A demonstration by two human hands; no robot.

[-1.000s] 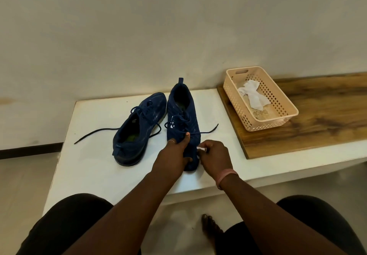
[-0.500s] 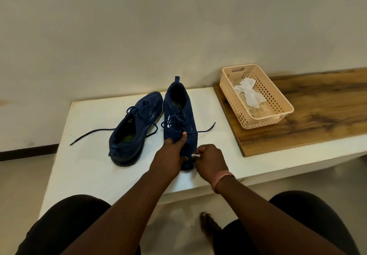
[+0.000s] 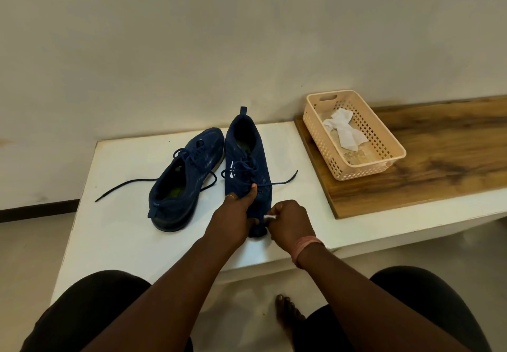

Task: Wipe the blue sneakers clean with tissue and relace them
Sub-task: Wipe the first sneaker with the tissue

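Observation:
Two dark blue sneakers stand on a white bench (image 3: 118, 236). The right sneaker (image 3: 247, 157) points its toe toward me, its heel toward the wall. My left hand (image 3: 233, 220) grips its toe end, thumb laid over the upper. My right hand (image 3: 288, 221) is curled round a small white tissue (image 3: 270, 217) and holds it against the toe's right side. The left sneaker (image 3: 181, 178) lies beside it, heel toward me, with its loose lace (image 3: 123, 187) trailing left across the bench.
A beige perforated plastic basket (image 3: 389, 143) with crumpled white tissue (image 3: 344, 129) in it sits on a wooden board (image 3: 439, 170) at the right of the bench. A pale wall stands right behind. My knees and a bare foot (image 3: 288, 313) are below the bench's front edge.
The hands stay on the right sneaker's toe, the right hand shifting slightly with the tissue. The view has drifted a little.

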